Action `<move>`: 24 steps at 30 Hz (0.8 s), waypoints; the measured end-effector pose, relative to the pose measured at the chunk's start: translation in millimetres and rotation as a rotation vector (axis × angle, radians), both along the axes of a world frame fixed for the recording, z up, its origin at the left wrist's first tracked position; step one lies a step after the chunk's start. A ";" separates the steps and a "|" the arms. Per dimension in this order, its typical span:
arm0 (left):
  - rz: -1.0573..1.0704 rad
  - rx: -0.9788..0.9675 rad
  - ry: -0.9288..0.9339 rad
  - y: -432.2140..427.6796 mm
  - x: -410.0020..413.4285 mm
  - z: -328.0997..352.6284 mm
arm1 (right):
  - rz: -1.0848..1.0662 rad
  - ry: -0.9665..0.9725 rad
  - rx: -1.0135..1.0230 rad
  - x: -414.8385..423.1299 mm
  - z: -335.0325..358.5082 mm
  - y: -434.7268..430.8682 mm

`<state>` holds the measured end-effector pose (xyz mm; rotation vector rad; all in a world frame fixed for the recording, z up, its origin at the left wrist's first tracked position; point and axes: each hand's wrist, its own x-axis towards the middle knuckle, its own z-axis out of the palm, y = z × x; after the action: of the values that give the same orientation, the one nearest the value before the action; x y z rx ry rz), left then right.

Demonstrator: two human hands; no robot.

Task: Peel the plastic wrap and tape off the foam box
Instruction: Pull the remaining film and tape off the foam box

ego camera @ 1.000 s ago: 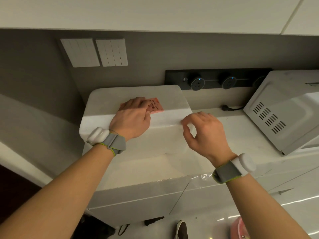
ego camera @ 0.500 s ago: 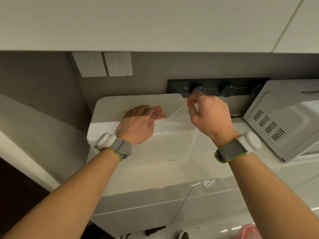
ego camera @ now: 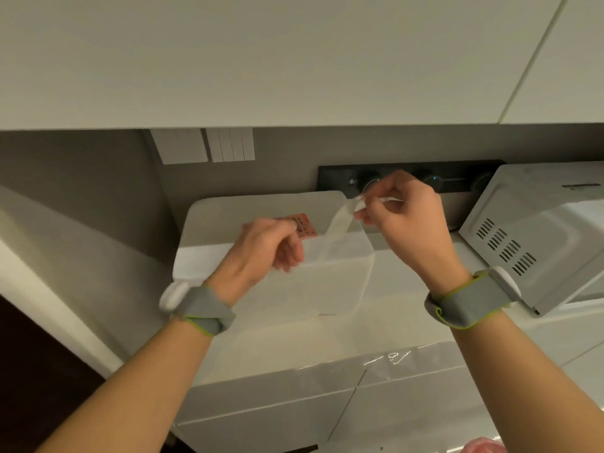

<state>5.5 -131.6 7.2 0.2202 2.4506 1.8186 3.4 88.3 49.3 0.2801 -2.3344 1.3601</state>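
Foam box on the worktop, against the back wall, with a microwave to its right. The box's long axis runs left to right; its top face tilts toward the viewer. An orange label lies on the top face.

Right hand, raised above the box's far right corner, with thumb and forefinger pressed together on the free end of a strip of clear tape. The fingers clamp the strip at its upper end. From there the tape runs down and to the left, its long axis oblique, to meet the box near the front edge of the top face. The strip hangs clear of the box along most of its length.

Left hand, blurred, over the box's front edge just left of the tape's lower end, its fingers loosely curled and holding nothing visible. Whether it touches the box cannot be told. It partly covers the label.

Each wrist bears a grey band.
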 end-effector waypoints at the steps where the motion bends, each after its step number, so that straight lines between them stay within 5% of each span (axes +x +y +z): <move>1: -0.145 0.187 -0.264 -0.6 6.3 2.8 | 0.030 -0.007 -0.025 4.4 -1.4 -2.9; 3: -0.430 0.356 -0.640 -1.1 20.5 1.4 | 0.094 -0.007 -0.073 13.9 -4.6 -9.6; 5: -0.515 0.558 -0.811 1.1 33.9 -5.7 | 0.164 0.025 -0.108 23.9 -9.8 -15.6; 9: -0.176 1.021 -0.886 1.1 48.8 -24.2 | 0.298 0.082 -0.138 45.9 -37.7 -25.7; 14: 0.117 1.146 -0.819 -8.1 61.3 -54.7 | 0.364 0.031 -0.182 80.3 -98.3 -40.3; 17: 0.286 1.051 -0.718 -9.1 73.9 -79.1 | 0.346 -0.049 -0.207 103.6 -138.7 -49.5; 24: 0.365 0.306 -0.356 -19.1 100.8 -147.2 | 0.158 -0.422 -0.488 152.6 -215.6 -77.6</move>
<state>106.3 -150.6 -140.0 -0.5238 2.0603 2.1417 156.0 10.8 -166.2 0.0259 -2.2229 2.1864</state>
